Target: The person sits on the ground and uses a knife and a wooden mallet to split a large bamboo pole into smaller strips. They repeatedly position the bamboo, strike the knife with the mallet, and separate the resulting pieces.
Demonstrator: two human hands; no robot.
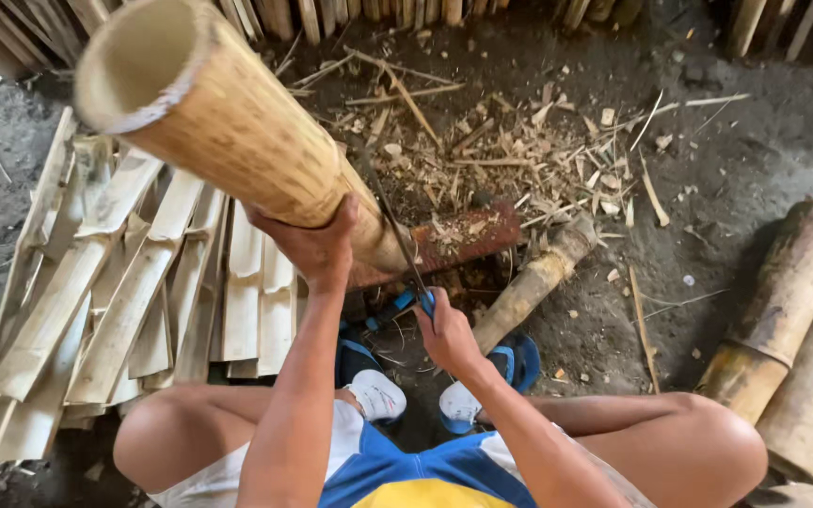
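From the head view, my left hand [317, 246] cups the underside of a thick hollow bamboo tube [228, 132], fingers wrapped and pressed against its scraped pale wall, its open end tilted up toward me and its far end resting down on a rusty reddish block [468, 237]; my right hand [446, 334] is closed in a fist around the blue handle of a long thin blade [392, 226], which lies against the tube's lower right side. Split bamboo slats [115, 292] are stacked at my left, shavings [501, 150] litter the dirt beyond, and 2 bamboo logs [792, 329] lie at my right.
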